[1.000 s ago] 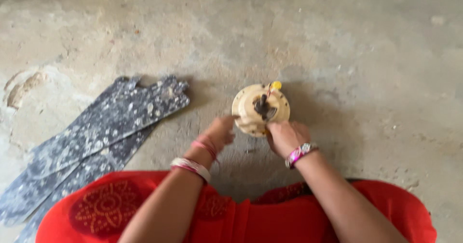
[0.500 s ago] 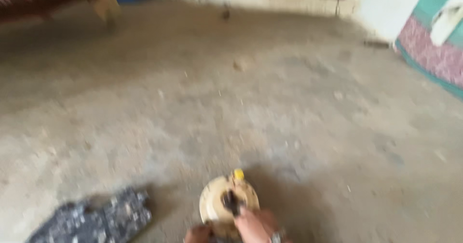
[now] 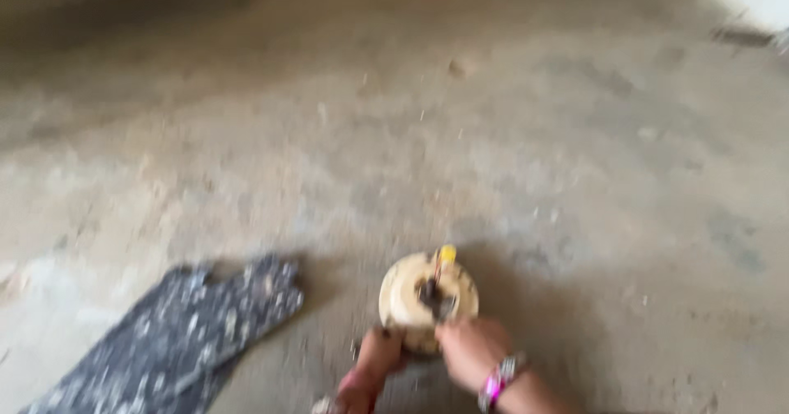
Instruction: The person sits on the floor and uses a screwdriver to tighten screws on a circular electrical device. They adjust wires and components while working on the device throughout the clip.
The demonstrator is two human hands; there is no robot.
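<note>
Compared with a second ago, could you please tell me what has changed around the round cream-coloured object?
Mostly the view: the camera tilted up, so the red clothing dropped out of sight and more bare floor shows. Both hands stayed on the round cream object, left hand at its near-left edge, right hand at its near-right. The speckled dark strips remain to its left. Nothing was let go.

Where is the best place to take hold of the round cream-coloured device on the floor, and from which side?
Probably by the outer rim of the round device, from the near side, where the left hand and right hand already meet it. The rim is wide and smooth, while a dark part and a yellow knob crowd the top.
</note>
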